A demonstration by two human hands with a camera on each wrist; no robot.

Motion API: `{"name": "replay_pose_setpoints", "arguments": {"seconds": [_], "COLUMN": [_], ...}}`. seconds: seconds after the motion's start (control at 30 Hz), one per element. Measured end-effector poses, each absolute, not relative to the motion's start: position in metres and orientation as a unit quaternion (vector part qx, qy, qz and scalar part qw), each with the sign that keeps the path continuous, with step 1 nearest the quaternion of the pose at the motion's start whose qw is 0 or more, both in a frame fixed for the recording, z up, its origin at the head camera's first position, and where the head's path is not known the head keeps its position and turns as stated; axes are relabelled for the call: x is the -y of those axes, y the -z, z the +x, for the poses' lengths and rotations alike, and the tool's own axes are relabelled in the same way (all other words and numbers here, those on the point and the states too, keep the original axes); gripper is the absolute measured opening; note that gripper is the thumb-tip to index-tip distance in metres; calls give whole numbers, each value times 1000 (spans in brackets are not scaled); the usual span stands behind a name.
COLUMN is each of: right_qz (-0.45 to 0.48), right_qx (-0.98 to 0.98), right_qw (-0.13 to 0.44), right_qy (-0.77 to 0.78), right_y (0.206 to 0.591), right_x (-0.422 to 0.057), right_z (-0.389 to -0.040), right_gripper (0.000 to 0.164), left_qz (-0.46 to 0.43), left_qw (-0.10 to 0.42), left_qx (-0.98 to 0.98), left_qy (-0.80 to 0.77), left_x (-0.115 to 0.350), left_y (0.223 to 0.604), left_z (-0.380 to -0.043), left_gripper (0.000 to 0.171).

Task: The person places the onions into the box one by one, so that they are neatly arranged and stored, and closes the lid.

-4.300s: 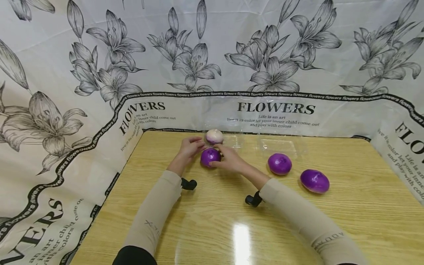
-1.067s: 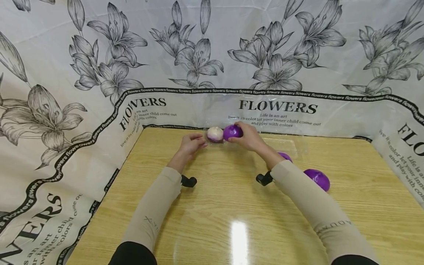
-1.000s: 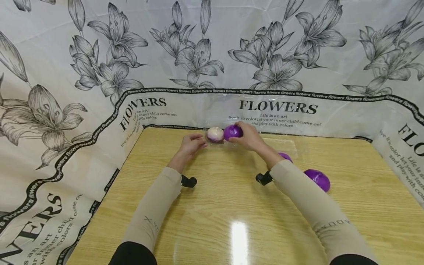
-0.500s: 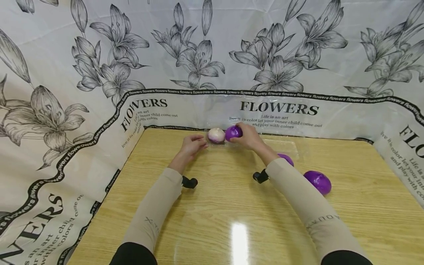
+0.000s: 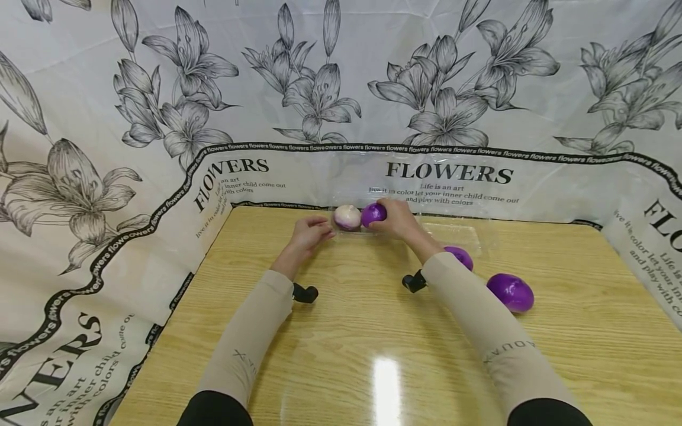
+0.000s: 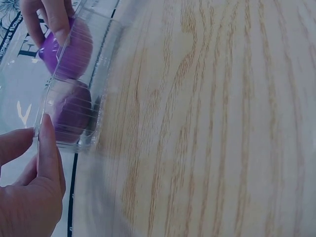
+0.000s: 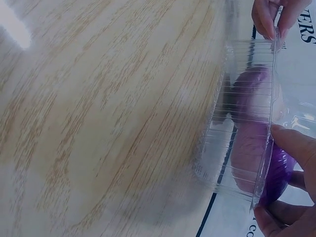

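At the table's back edge stands a clear plastic box with its lid up. Inside, at its left end, sits a purple-and-white onion. My left hand pinches the box's left rim between thumb and fingers, as the left wrist view shows. My right hand grips a glossy purple onion from the right, its fingers reaching over the box's rim. This onion is in the box, right beside the first one. Its underside is seen only through the ridged plastic wall.
Two more purple onions lie to the right on the wooden table: one partly behind my right forearm, the other just beyond the sleeve. The open lid leans by the flower-printed cloth. A shallow clear plastic piece lies at right.
Over the last seconds my right hand has carried the purple onion from before the box into it, beside the first onion. Lately it sinks slightly. My left hand stays at the rim.
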State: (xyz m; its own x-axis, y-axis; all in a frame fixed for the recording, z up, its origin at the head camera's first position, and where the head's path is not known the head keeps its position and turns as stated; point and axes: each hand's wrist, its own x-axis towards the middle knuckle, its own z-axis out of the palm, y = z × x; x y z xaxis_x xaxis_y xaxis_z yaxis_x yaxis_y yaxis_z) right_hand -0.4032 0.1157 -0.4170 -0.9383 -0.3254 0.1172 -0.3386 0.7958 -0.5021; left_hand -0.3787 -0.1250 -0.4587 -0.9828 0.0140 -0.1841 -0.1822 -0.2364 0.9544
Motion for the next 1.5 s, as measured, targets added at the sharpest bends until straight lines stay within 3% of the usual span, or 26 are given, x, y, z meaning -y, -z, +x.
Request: {"name": "replay_pose_setpoints", "arguments": {"seconds": [0.53, 0.9, 1.1, 1.33, 1.5], "right_qz": [173, 167, 155, 144, 147], "right_qx": [954, 961, 964, 968, 964], "right_qw": [26, 25, 13, 5, -9], "right_qy": [-243, -221, -217, -207, -223], "right_y": [423, 425, 424, 417, 410], "right_x": [-112, -110, -109, -112, -120], "right_z": [-408, -408, -407, -409, -410], "right_gripper": [47, 46, 49, 74, 78], "left_qz": [-76, -69, -74, -68, -75], "left_qw": [65, 60, 63, 59, 61], "left_qx": [-610, -612, -612, -612, -611], "left_qy": [-786, -786, -785, -786, -786], "left_x": [124, 124, 124, 122, 123], "left_y": [457, 460, 458, 454, 458], "left_z": [-377, -377, -377, -379, -378], "left_gripper": [41, 42, 41, 40, 40]}}
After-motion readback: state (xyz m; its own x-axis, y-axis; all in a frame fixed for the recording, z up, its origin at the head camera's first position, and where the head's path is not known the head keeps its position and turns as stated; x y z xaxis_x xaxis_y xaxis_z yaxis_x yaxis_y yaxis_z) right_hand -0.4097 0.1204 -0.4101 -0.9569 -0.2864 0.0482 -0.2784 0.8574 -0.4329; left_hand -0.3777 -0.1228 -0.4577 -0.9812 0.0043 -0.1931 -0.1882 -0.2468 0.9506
